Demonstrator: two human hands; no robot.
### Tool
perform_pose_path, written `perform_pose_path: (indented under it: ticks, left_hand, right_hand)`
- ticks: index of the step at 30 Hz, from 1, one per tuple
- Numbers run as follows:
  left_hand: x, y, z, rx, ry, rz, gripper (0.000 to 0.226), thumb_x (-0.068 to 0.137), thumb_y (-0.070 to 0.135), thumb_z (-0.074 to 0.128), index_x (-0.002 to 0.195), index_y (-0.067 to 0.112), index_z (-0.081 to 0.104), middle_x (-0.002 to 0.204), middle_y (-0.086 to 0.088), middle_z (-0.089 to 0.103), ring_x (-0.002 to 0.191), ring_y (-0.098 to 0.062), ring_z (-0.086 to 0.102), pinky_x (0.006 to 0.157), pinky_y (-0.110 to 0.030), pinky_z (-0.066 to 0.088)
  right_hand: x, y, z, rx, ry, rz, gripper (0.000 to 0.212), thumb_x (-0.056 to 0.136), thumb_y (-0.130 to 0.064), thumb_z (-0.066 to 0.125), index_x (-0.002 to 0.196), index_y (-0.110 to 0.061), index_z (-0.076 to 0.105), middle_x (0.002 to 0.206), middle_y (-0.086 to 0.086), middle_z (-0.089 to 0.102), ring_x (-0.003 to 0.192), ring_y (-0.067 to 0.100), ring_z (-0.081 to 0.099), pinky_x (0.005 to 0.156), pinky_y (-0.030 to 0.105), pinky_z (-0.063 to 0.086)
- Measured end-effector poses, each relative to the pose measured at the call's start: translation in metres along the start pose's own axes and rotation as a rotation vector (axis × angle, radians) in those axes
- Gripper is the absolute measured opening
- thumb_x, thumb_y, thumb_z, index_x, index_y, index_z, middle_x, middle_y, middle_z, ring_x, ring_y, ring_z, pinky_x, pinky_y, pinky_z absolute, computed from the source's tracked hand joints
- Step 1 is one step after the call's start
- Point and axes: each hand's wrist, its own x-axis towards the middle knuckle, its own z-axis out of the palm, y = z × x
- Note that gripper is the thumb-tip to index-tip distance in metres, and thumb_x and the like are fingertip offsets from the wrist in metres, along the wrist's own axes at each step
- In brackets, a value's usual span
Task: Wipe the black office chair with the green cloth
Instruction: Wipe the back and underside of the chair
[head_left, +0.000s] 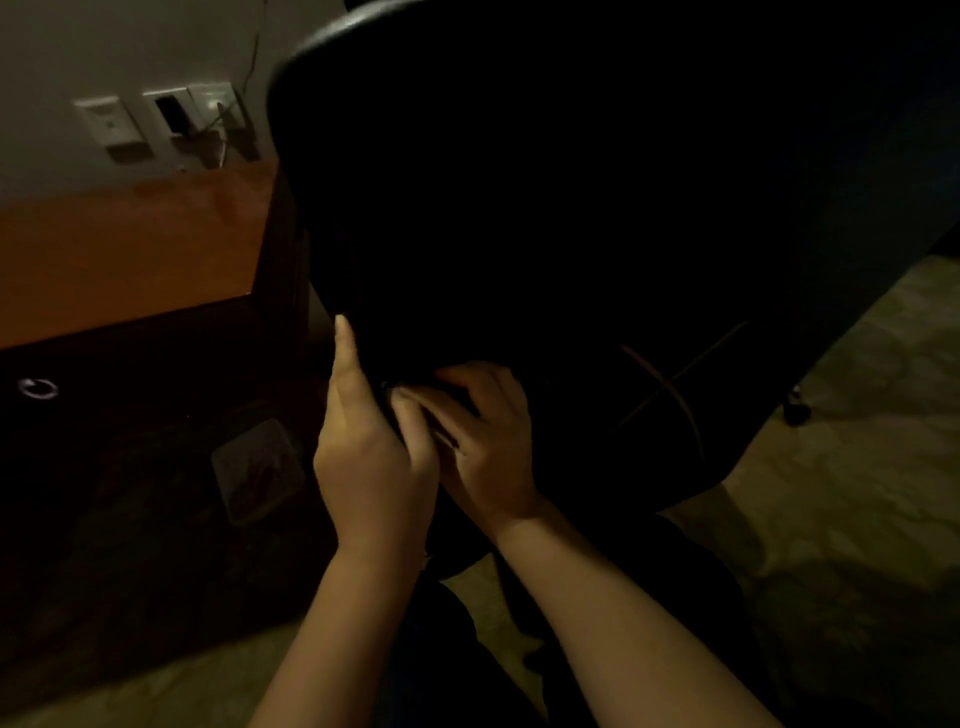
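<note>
Both hands meet at the lower left edge of the chair (571, 208), whose black back fills the view above and to the right of them. The left hand (369, 467) lays its thumb straight up along that edge, and its bent fingers touch those of the right hand (493, 452), which curl over a dark wad (434, 410), possibly the cloth. In this dim light I cannot tell whether either hand truly grips it. A desk (130, 260) stands left of the left hand, with wall sockets (171, 114) above it.
</note>
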Motion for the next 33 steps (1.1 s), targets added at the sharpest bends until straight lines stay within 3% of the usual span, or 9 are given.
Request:
perform_pose_path:
  ticks: [9, 12, 16, 20, 23, 25, 29, 31, 33]
  left_hand:
    - [0.004, 0.003, -0.009, -0.092, -0.008, -0.013, 0.05, 0.097, 0.024, 0.041, 0.147, 0.021, 0.038, 0.134, 0.001, 0.059, 0.094, -0.022, 0.068, 0.068, -0.013, 0.041]
    - [0.0, 0.006, -0.008, -0.111, -0.028, 0.014, 0.054, 0.094, 0.019, 0.044, 0.148, 0.021, 0.037, 0.134, 0.003, 0.057, 0.098, -0.005, 0.06, 0.073, 0.0, 0.04]
    - [-0.007, 0.007, -0.004, -0.169, -0.036, 0.045, 0.056, 0.093, 0.014, 0.048, 0.147, 0.019, 0.039, 0.127, 0.026, 0.046, 0.091, 0.012, 0.052, 0.072, 0.001, 0.041]
    - [-0.016, 0.015, 0.0, -0.206, -0.065, 0.093, 0.059, 0.09, 0.011, 0.052, 0.147, 0.017, 0.039, 0.132, 0.018, 0.052, 0.096, 0.004, 0.058, 0.077, -0.003, 0.043]
    - [-0.024, 0.017, 0.002, -0.231, -0.104, 0.137, 0.059, 0.091, 0.01, 0.05, 0.147, 0.023, 0.035, 0.13, -0.006, 0.063, 0.072, 0.003, 0.06, 0.067, -0.003, 0.04]
    - [-0.026, 0.017, 0.002, -0.279, -0.135, 0.135, 0.058, 0.092, 0.01, 0.045, 0.147, 0.026, 0.035, 0.131, 0.0, 0.062, 0.065, -0.001, 0.058, 0.063, -0.009, 0.043]
    - [-0.022, 0.013, 0.003, -0.412, -0.174, 0.072, 0.057, 0.091, 0.007, 0.042, 0.145, 0.023, 0.045, 0.113, 0.039, 0.056, 0.087, 0.01, 0.06, 0.077, -0.011, 0.047]
    - [-0.019, 0.01, 0.003, -0.487, -0.173, 0.034, 0.052, 0.09, 0.005, 0.043, 0.14, 0.016, 0.051, 0.116, 0.039, 0.057, 0.098, 0.018, 0.056, 0.085, -0.006, 0.045]
    - [-0.017, 0.01, 0.001, -0.576, -0.174, -0.042, 0.047, 0.092, 0.007, 0.042, 0.137, 0.015, 0.053, 0.126, 0.025, 0.059, 0.114, 0.008, 0.057, 0.097, -0.02, 0.049]
  right_hand:
    - [0.003, 0.022, -0.02, -0.056, 0.115, -0.019, 0.019, 0.086, -0.013, 0.063, 0.098, -0.017, 0.077, 0.113, -0.002, 0.054, 0.103, 0.02, 0.056, 0.091, 0.032, 0.047]
    - [0.009, 0.033, -0.039, -0.048, 0.271, 0.124, 0.02, 0.087, -0.008, 0.06, 0.097, -0.014, 0.076, 0.114, 0.003, 0.05, 0.106, 0.021, 0.052, 0.094, 0.031, 0.045]
    - [0.026, 0.052, -0.071, -0.021, 0.508, 0.436, 0.023, 0.085, 0.005, 0.064, 0.103, -0.007, 0.069, 0.113, 0.016, 0.054, 0.108, 0.014, 0.051, 0.097, 0.017, 0.039]
    - [0.042, 0.048, -0.082, 0.084, 0.671, 0.646, 0.029, 0.087, 0.012, 0.058, 0.115, 0.007, 0.062, 0.117, 0.024, 0.053, 0.109, 0.014, 0.054, 0.096, 0.013, 0.038]
    - [0.052, 0.027, -0.075, 0.123, 0.688, 0.541, 0.029, 0.086, 0.017, 0.057, 0.112, 0.006, 0.063, 0.116, 0.027, 0.053, 0.111, 0.013, 0.054, 0.097, 0.02, 0.042]
    - [0.061, 0.019, -0.072, 0.146, 0.668, 0.381, 0.028, 0.085, 0.017, 0.059, 0.109, 0.003, 0.064, 0.112, 0.027, 0.053, 0.109, 0.02, 0.056, 0.094, 0.03, 0.047]
    - [0.072, 0.009, -0.068, 0.058, 0.614, 0.105, 0.022, 0.088, 0.005, 0.059, 0.103, -0.007, 0.07, 0.114, 0.014, 0.055, 0.106, 0.034, 0.057, 0.091, 0.039, 0.049]
    - [0.07, 0.002, -0.063, 0.028, 0.57, 0.033, 0.023, 0.092, -0.002, 0.059, 0.107, -0.016, 0.07, 0.117, 0.006, 0.054, 0.11, 0.026, 0.056, 0.094, 0.036, 0.047]
    - [0.059, 0.001, -0.053, 0.009, 0.475, -0.04, 0.025, 0.095, -0.009, 0.057, 0.111, -0.022, 0.07, 0.118, 0.003, 0.054, 0.112, 0.021, 0.054, 0.096, 0.033, 0.046]
